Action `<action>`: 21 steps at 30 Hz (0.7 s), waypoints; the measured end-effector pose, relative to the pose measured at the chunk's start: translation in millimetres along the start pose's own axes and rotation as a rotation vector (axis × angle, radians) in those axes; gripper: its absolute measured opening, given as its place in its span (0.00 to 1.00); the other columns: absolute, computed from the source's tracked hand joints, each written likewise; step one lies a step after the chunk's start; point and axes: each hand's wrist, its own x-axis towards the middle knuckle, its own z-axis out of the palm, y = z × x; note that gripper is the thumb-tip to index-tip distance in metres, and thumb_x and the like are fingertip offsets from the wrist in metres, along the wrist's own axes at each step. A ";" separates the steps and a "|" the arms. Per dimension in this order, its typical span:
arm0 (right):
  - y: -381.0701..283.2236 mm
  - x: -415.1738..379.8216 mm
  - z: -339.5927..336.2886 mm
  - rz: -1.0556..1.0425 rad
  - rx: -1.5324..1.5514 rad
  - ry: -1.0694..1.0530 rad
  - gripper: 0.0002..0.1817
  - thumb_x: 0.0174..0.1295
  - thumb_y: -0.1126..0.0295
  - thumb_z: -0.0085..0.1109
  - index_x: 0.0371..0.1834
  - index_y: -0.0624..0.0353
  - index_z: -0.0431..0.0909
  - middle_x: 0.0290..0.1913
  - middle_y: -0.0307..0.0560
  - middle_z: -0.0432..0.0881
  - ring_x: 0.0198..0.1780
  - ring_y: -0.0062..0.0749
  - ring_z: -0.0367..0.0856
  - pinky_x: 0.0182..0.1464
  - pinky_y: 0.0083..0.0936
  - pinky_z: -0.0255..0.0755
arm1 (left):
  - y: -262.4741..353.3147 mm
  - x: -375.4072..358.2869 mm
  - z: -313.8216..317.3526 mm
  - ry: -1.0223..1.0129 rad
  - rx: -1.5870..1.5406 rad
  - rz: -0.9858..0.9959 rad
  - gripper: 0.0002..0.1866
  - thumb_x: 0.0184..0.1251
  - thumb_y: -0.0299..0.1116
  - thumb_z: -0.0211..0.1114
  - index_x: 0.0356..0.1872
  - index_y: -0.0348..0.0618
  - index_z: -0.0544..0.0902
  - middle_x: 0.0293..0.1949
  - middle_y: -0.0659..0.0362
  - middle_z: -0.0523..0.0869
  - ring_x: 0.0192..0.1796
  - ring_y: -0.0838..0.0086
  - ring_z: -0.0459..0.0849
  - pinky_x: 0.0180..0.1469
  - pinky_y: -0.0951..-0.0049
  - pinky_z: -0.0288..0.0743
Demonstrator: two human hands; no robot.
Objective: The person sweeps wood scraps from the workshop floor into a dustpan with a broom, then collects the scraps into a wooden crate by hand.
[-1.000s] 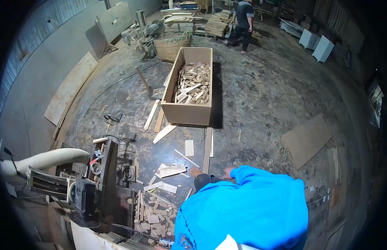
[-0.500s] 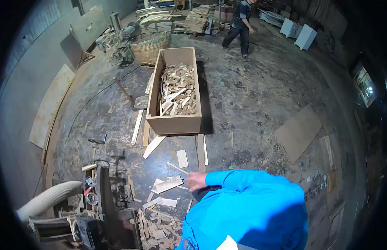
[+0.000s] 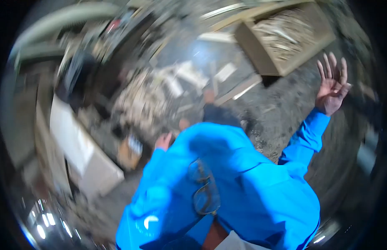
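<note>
From here I see a long pale panel (image 3: 72, 129) at the left of the frame, then, left of centre, a blurred heap of wood scraps (image 3: 139, 100) on the floor (image 3: 268, 100). The left hand (image 3: 162, 142) is low beside that heap, fingers partly in view; I can't tell whether it grips anything. I'd keep those fingers loose and watch for splinters and edges. Eyeglasses (image 3: 207, 198) hang at the chest, so a deep bend wants care. Above centre, loose offcuts (image 3: 189, 75) lie near a bare foot (image 3: 209, 96); each step ought to land flat between them. In the upper right, the wooden box (image 3: 254, 48) holds a pile of short pieces (image 3: 285, 35). Right of it, the right hand (image 3: 332, 93) is raised, empty, fingers spread: good for balance, if kept off the box's corner.
</note>
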 end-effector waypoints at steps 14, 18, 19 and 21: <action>249.2 -213.2 100.0 0.496 -1.143 -1.560 0.47 0.64 0.26 0.54 0.68 0.59 0.78 0.55 0.65 0.86 0.60 0.58 0.85 0.64 0.49 0.77 | 19.8 -102.5 18.7 -0.268 0.031 -0.331 0.40 0.73 0.72 0.51 0.49 0.38 0.84 0.47 0.37 0.88 0.54 0.36 0.84 0.57 0.43 0.77; 245.4 -196.5 105.9 0.621 -1.276 -1.702 0.48 0.63 0.23 0.50 0.62 0.60 0.83 0.52 0.65 0.88 0.57 0.56 0.87 0.61 0.49 0.78 | 24.9 -97.6 12.4 -0.280 -0.009 -0.366 0.38 0.74 0.70 0.52 0.50 0.37 0.83 0.49 0.36 0.87 0.56 0.36 0.83 0.57 0.43 0.76; 240.0 -194.3 112.4 0.631 -1.291 -1.684 0.48 0.63 0.23 0.50 0.62 0.60 0.83 0.52 0.65 0.88 0.57 0.56 0.87 0.61 0.49 0.78 | 19.8 -94.3 12.0 -0.278 -0.006 -0.354 0.38 0.74 0.69 0.52 0.50 0.38 0.83 0.49 0.37 0.87 0.56 0.36 0.83 0.57 0.43 0.76; 221.3 -189.5 124.8 0.788 -1.364 -1.789 0.49 0.60 0.20 0.47 0.49 0.60 0.90 0.46 0.63 0.90 0.52 0.57 0.89 0.57 0.51 0.79 | 10.3 -81.0 4.4 -0.257 0.004 -0.318 0.37 0.74 0.69 0.52 0.50 0.38 0.83 0.49 0.37 0.87 0.55 0.37 0.83 0.57 0.44 0.77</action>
